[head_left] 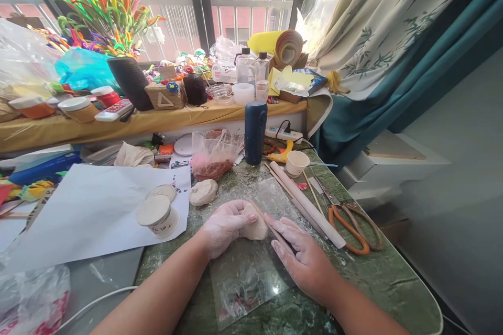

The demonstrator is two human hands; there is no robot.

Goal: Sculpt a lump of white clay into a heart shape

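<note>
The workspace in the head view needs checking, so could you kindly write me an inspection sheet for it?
Surface: green marbled table, white-dusted, bearing a clear plastic sheet.
Work pieces: pale doughy piece, thin stick, pale lump resting apart.
Clutter: scissors, pink rod, paper cup, blue cylinder.
Hands: left hand grips the pale doughy piece; right hand holds the thin stick against it.
Cables: white cable at lower left; power strip with black plug at the back.
Surroundings: barred window, patterned curtain.

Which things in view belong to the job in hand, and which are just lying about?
In the job:
- pale lump, in the left hand
- wooden stick, in the right hand
- clear sheet, beneath both

Probably just lying about:
- dark blue cylinder
- yellow glue gun
- colourful bouquet
</note>
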